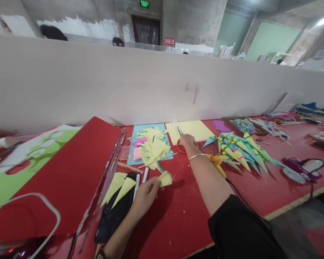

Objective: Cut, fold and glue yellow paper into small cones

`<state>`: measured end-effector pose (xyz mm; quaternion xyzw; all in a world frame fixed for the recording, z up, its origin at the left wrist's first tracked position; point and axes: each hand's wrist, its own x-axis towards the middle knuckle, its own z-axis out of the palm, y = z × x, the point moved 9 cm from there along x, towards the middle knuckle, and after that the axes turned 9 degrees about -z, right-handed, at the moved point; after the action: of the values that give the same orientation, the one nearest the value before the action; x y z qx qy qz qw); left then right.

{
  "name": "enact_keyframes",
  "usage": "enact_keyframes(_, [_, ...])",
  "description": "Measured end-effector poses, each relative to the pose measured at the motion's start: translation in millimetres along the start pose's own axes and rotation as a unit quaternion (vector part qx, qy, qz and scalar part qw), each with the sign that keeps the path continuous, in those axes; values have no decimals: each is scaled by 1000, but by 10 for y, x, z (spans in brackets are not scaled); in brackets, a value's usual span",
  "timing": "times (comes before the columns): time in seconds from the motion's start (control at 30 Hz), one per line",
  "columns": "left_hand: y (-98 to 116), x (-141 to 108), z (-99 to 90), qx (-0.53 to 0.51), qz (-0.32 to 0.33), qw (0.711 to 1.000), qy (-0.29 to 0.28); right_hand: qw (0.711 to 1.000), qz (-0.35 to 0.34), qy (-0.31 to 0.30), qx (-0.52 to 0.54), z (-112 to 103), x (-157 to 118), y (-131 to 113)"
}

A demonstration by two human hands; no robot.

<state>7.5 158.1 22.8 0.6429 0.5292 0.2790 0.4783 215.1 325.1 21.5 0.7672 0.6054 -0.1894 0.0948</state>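
Near the middle of the red table, my left hand pinches a small piece of pale yellow paper between thumb and fingers. Farther forward and to the right, my right hand is on orange-handled scissors, whose blades point away over a pale yellow sheet. A pile of yellow paper cuttings lies on a blue sheet beyond my left hand. Yellow paper triangles rest on a black phone left of that hand.
Finished-looking green and yellow paper cones lie right of my right forearm, beside a yellow glue gun. A purple device with a cable sits farther right. Large red card covers the left side. A white partition stands behind.
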Motion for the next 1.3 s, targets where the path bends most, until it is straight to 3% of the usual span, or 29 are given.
enact_keyframes(0.23, [72,-1,40,-236,-38,969,-58,1000,-10,22,10,-39,-86,-135])
enact_keyframes(0.47, [-1,10,117,-385,-90,916,-74,993,-50,82,74,-509,-204,-485])
enact_keyframes(0.57, [72,-12,145,-411,-111,899,-101,979,-94,128,131,-643,-353,-587])
enact_keyframes(0.67, [172,-26,145,-425,-114,889,-126,950,-148,181,209,-639,-571,-671])
enact_keyframes(0.8, [196,-19,67,-388,-105,908,-119,892,-216,205,340,-498,-846,-737])
enact_keyframes(0.97, [223,-21,-140,-312,-117,936,-111,808,-302,121,491,-321,-1097,-774])
enact_keyframes(1.13, [598,45,-502,-143,-35,988,-42,736,-366,39,568,-130,-1382,-672])
enact_keyframes(1.23, [836,84,-567,-77,3,996,-34,718,-384,9,580,25,-1544,-563])
enact_keyframes(1.3, [931,112,-577,-91,8,995,-42,710,-397,-9,582,125,-1651,-503])
